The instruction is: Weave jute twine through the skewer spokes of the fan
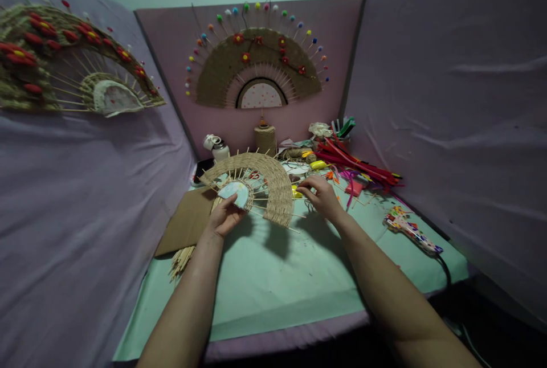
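A half-round woven twine fan (pixel 280 185) with thin wooden sticks poking out past its outer rim is held up over the table. My left hand (pixel 227 217) grips it at the pale blue half-round centre (pixel 235 192), thumb on top and fingers underneath. At the fan's right rim, my right hand (pixel 319 194) has thumb and fingertips pinched together beside the stick ends. Whatever is between those fingertips is too small to make out.
Cardboard (pixel 186 223) and a bundle of sticks (pixel 183 262) lie at left. Behind stand a twine spool (pixel 265 139) and a white bottle (pixel 221 151). Red pipe cleaners (pixel 354 163) and a glue gun (pixel 412 231) are at right. Decorated fans (pixel 213 72) hang on the partitions.
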Available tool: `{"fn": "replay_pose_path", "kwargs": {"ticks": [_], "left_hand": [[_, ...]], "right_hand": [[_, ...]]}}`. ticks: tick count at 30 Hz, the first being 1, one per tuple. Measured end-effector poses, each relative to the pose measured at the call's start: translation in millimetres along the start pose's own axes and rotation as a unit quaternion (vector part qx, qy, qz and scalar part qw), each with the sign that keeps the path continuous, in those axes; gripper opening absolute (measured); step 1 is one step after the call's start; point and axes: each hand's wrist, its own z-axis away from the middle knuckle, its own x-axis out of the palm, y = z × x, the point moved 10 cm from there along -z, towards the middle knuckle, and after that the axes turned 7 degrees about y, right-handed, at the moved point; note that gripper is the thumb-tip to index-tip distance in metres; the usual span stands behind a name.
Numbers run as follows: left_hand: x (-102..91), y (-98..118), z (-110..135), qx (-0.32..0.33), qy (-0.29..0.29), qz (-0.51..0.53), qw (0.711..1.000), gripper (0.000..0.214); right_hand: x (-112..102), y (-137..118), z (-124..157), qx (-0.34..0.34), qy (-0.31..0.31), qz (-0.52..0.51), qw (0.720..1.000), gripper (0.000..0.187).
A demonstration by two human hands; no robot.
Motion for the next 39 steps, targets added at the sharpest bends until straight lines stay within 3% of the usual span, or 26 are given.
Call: {"fn": "replay_pose_path", "kwargs": {"ticks": [3,9,15,19,23,31,36,39], "left_hand": [[3.5,-2,1,-0.011,-0.019,-0.005,1.0,0.035],[1.5,-3,1,-0.017,-0.02,-0.003,1.0,0.032],[0.4,-5,1,-0.017,-0.009,-0.014,1.0,0.035],[3.3,-4,4,-0.002,-0.007,-0.024,1.0,0.034],[1.4,-3,4,0.01,0.009,-0.053,0.998,0.037],[-6.7,8,2,0.064,0.074,-0.058,0.994,0.033],[-6.7,8,6,0.064,0.091,-0.076,0.991,0.037],[-4.9,9,6,0.068,0.081,-0.088,0.991,0.034]], "right_hand": [[0,-6,0,-0.018,-0.001,-0.012,1.0,0.015],[20,-5,6,-0.013,-0.078,-0.034,0.996,0.003],[21,-1,8,0.074,-0.105,-0.114,0.985,0.012],[25,12,14,0.186,-0.133,-0.192,0.954,0.018],[25,23,17,0.251,-0.119,-0.265,0.924,0.023],[23,49,27,0.372,-0.087,-0.296,0.875,0.026],[27,46,37,0.43,-0.122,-0.334,0.83,0.017],[24,38,36,0.432,-0.138,-0.353,0.819,0.02]]}}
